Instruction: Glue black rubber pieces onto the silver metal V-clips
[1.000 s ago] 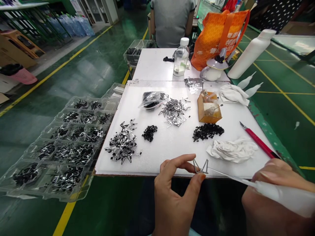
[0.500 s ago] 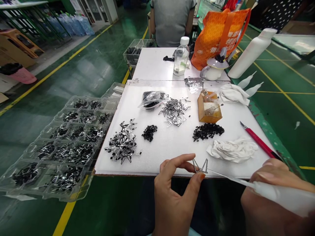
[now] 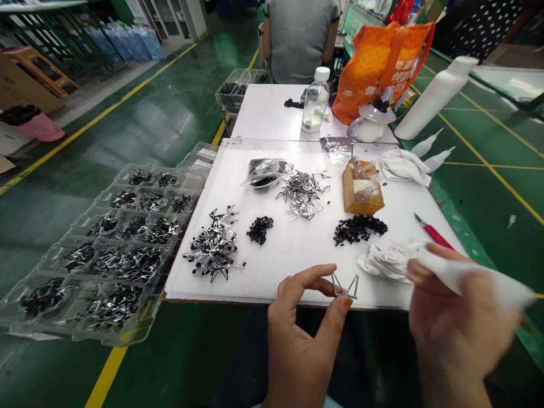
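Observation:
Between thumb and index finger, my left hand (image 3: 304, 331) pinches a small V-shaped metal clip (image 3: 351, 287) just past the table's front edge. My right hand (image 3: 463, 323), smeared by motion, grips a white squeeze bottle (image 3: 471, 275) whose body points off to the right. The bottle's thin tip cannot be made out. Behind that hand lies a crumpled white cloth (image 3: 386, 260). A heap of small black pieces (image 3: 359, 229) sits beyond the cloth. Loose metal clips (image 3: 302, 192) are piled mid-table, and a mixed pile of clips and black pieces (image 3: 215, 246) lies at the left.
A red craft knife (image 3: 437, 235) lies at the right edge. Behind are a yellow box (image 3: 363, 201), a clear bottle (image 3: 315, 102), an orange bag (image 3: 378, 73) and a white flask (image 3: 436, 99). Compartment trays (image 3: 97, 243) flank the table's left. A person (image 3: 301, 39) sits ahead.
My right hand has lifted and turned the squeeze bottle, drawing its tip away from the metal clip. My left hand keeps its pinch almost unmoved.

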Tool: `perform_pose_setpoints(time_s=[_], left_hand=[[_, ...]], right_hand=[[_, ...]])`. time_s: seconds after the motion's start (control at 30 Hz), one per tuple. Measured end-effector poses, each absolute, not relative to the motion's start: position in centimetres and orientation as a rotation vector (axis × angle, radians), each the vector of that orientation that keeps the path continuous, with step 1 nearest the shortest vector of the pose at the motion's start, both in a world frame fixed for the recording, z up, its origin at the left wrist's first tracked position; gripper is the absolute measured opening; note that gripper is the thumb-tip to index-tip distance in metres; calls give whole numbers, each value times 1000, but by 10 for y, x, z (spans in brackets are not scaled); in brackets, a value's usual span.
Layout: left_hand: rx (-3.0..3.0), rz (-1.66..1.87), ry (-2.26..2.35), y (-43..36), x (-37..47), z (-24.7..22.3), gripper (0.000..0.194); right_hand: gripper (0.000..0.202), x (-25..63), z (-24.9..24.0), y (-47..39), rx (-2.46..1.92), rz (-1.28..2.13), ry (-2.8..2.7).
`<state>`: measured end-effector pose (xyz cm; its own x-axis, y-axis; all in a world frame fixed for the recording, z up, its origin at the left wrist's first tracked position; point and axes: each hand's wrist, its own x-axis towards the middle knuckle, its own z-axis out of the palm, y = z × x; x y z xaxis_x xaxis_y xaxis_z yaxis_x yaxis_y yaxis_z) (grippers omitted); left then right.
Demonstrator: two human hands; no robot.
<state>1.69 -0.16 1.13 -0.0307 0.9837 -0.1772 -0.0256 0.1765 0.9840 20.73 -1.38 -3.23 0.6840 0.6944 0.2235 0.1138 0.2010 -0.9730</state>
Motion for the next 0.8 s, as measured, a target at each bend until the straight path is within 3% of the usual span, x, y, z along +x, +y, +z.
perform_pose_setpoints(time_s=[0.13, 0.23, 0.5, 0.67, 0.8], left_hand=[[926, 1160, 1287, -4, 19, 19, 23], [898, 1196, 1242, -5, 14, 22, 24], [901, 1315, 1218, -7, -10, 15, 27], [796, 1283, 1312, -7, -13, 11, 32], [787, 1306, 1301, -6, -11, 13, 18]], right_hand=[[32, 196, -31, 45, -1485, 758, -1029], [25, 173, -33, 81, -1497, 875, -1349], [4, 106, -48, 125, -1691, 663, -1845], [7, 100, -49, 129, -1747, 611, -1974], [5, 99, -44, 128, -1737, 636, -1955]])
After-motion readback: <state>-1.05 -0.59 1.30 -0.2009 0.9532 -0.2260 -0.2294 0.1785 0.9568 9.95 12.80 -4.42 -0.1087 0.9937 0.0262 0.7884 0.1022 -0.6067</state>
